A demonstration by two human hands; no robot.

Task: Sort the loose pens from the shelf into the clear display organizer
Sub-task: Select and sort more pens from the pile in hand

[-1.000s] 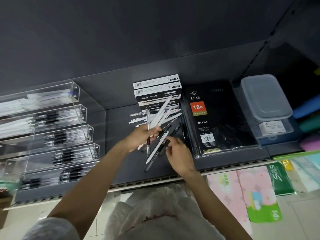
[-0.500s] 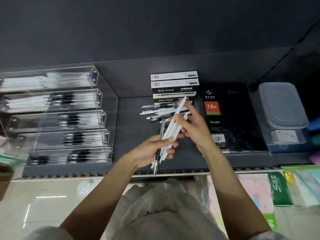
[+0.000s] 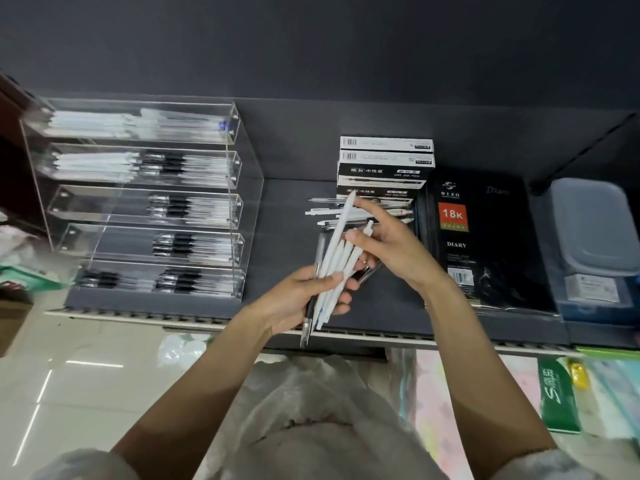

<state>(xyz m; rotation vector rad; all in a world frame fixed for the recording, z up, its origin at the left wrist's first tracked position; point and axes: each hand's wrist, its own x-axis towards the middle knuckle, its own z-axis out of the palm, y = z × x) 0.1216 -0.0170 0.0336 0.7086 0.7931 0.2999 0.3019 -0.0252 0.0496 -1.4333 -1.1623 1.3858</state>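
My left hand (image 3: 304, 296) grips a bundle of pens (image 3: 337, 261), several white ones and a clear pen with a black grip, slanting up to the right above the shelf's front. My right hand (image 3: 391, 247) touches the bundle's upper ends with fairly straight fingers, its index finger on the tip of the longest white pen. More loose pens (image 3: 329, 213) lie on the dark shelf behind the hands. The clear display organizer (image 3: 251, 209) stands at the left, with stepped tiers holding white and black-gripped pens. Another pen shows under my right palm; whether the hand holds it is unclear.
Stacked pen boxes (image 3: 384, 168) stand behind the loose pens. A black diary (image 3: 485, 237) lies to the right, then a lidded plastic container (image 3: 588, 237). A white plastic bag (image 3: 311, 393) hangs below the shelf's front edge (image 3: 138, 315).
My right hand left the pens on the shelf and came up to the top of the bundle. My left hand now holds more white pens, drawn nearer the shelf's front.
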